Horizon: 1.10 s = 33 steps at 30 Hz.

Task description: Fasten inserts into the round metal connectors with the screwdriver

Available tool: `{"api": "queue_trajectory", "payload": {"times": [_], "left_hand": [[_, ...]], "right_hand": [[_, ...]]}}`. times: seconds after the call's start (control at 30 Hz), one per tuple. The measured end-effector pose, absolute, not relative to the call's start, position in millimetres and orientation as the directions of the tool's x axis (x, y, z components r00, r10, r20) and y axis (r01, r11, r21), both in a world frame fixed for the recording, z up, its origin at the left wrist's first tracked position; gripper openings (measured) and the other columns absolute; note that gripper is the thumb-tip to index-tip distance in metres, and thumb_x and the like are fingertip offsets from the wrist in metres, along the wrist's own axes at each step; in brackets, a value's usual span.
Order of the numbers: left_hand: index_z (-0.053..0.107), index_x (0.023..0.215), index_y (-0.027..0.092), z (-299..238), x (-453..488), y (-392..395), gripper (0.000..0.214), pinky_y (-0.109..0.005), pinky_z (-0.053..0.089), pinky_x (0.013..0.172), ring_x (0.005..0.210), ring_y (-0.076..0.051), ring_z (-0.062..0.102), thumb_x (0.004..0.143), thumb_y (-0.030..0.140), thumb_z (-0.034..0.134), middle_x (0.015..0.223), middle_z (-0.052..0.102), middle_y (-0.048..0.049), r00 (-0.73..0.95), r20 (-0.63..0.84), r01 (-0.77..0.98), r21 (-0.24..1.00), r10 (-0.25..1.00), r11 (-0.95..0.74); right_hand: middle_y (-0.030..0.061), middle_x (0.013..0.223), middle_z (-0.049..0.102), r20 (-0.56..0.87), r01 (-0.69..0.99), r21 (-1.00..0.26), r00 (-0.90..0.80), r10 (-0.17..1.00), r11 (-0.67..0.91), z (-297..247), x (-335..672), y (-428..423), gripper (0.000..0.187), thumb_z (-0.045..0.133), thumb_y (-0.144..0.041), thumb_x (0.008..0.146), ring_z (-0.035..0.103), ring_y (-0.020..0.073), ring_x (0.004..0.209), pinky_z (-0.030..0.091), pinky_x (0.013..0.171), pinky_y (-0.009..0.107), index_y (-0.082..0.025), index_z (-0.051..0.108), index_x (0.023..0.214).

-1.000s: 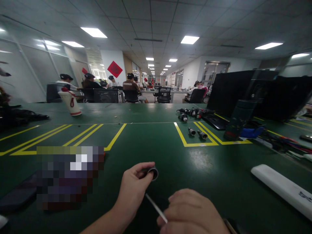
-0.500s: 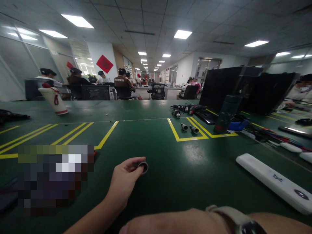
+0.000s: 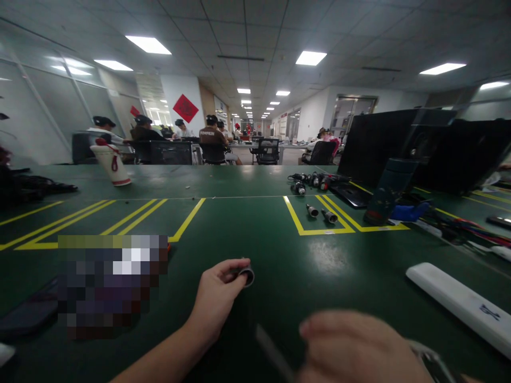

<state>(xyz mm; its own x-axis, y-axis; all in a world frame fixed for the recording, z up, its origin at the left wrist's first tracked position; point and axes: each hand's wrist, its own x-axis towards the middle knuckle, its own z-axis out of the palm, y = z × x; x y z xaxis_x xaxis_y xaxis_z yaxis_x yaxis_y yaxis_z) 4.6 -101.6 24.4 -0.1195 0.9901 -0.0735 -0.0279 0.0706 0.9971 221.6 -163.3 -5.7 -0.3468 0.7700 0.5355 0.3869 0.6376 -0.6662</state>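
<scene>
My left hand (image 3: pixel 217 298) pinches a small dark cylindrical connector shell (image 3: pixel 246 275) just above the green table (image 3: pixel 279 255), its open ring end turned toward me. My right hand (image 3: pixel 359 348) is close to the camera at the bottom right, blurred by motion, fingers curled. A thin grey rod-like tool (image 3: pixel 273 354) sticks out from it toward the left, also blurred. A watch band shows at my right wrist.
Several similar connectors (image 3: pixel 319 213) lie inside yellow floor-tape lines ahead right, beside a dark flask (image 3: pixel 389 197) and black monitors (image 3: pixel 383 143). A white bar (image 3: pixel 459 306) lies at right. A white cup (image 3: pixel 112 165) stands far left. People sit at desks behind.
My right hand, which had swung out low across the bottom edge, has come back up with the thin tool. My left hand has kept hold of the connector shell, nearly still.
</scene>
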Motion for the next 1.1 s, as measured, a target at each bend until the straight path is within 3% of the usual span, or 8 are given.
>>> {"api": "queue_trajectory", "payload": {"times": [0.07,0.13,0.17,0.3,0.4,0.6,0.8,1.1], "left_hand": [[0.073,0.081,0.015,25,6,-102,0.021,-0.032,0.054,0.079,0.082,-0.021,0.07,0.061,0.009,0.068,0.086,0.076,-0.0074,-0.119,-0.091,-0.029,0.996,0.989,0.089],[0.073,0.081,0.015,25,7,-101,0.021,-0.033,0.054,0.08,0.085,-0.022,0.069,0.062,0.007,0.067,0.091,0.075,-0.0079,-0.106,-0.117,-0.033,0.993,0.987,0.114],[0.073,0.081,0.015,25,6,-101,0.021,-0.033,0.055,0.08,0.087,-0.022,0.069,0.063,0.006,0.067,0.094,0.075,-0.0079,-0.096,-0.125,-0.034,0.992,0.987,0.122],[0.073,0.084,0.016,19,4,-97,0.022,-0.031,0.055,0.081,0.09,-0.02,0.068,0.066,0.005,0.065,0.1,0.073,-0.0069,-0.055,-0.125,-0.014,0.992,0.991,0.124],[0.072,0.084,0.015,16,3,-95,0.023,-0.03,0.054,0.081,0.09,-0.02,0.068,0.066,0.003,0.064,0.1,0.073,-0.0068,-0.043,-0.131,-0.004,0.991,0.99,0.131],[0.072,0.081,0.013,21,7,-96,0.023,-0.031,0.054,0.082,0.09,-0.021,0.068,0.065,0.0,0.064,0.101,0.073,-0.0078,-0.058,-0.154,-0.007,0.988,0.986,0.154],[0.071,0.081,0.013,26,9,-97,0.023,-0.032,0.054,0.084,0.091,-0.02,0.068,0.066,-0.002,0.062,0.103,0.072,-0.0076,-0.047,-0.193,0.0,0.981,0.98,0.194],[0.071,0.082,0.013,26,11,-98,0.024,-0.029,0.054,0.081,0.092,-0.02,0.068,0.067,-0.002,0.061,0.1,0.073,-0.0074,-0.042,-0.191,0.0,0.982,0.981,0.191]], "right_hand": [[-0.0024,0.089,0.071,0.563,0.435,-0.592,-0.378,0.735,0.678,22,224,-131,0.015,0.052,-0.038,0.085,0.065,0.0163,0.083,0.051,0.08,0.032,-0.034,0.065,0.092],[0.002,0.1,0.068,0.617,0.76,-0.26,-0.344,0.708,0.596,37,231,-91,0.023,0.046,-0.027,0.089,0.063,0.0181,0.091,0.05,0.082,0.034,-0.027,0.061,0.106],[0.0066,0.102,0.066,0.64,0.817,-0.233,-0.281,0.716,0.528,40,237,-70,0.025,0.042,-0.022,0.09,0.061,0.0205,0.094,0.049,0.084,0.037,-0.021,0.059,0.108],[0.0133,0.101,0.063,0.645,0.932,-0.207,-0.098,0.758,0.297,28,264,1,0.019,0.044,-0.016,0.09,0.057,0.0257,0.099,0.047,0.086,0.043,-0.012,0.06,0.101],[0.0083,0.115,0.057,0.592,0.968,-0.157,-0.066,0.803,0.195,14,278,32,0.023,0.053,-0.025,0.089,0.057,0.0222,0.1,0.048,0.084,0.043,-0.016,0.056,0.11],[0.0084,0.116,0.056,0.4,0.994,-0.078,-0.038,0.916,0.075,1,286,60,0.026,0.053,-0.027,0.089,0.059,0.0211,0.096,0.05,0.08,0.041,-0.016,0.054,0.113],[0.0077,0.113,0.057,0.26,0.999,-0.042,0.0,0.966,0.011,2,291,74,0.026,0.053,-0.027,0.089,0.06,0.0205,0.093,0.051,0.078,0.04,-0.016,0.054,0.113],[0.008,0.115,0.057,0.274,0.997,-0.055,-0.035,0.961,0.051,5,282,75,0.026,0.053,-0.027,0.089,0.059,0.0208,0.095,0.051,0.079,0.04,-0.016,0.054,0.114]]}}
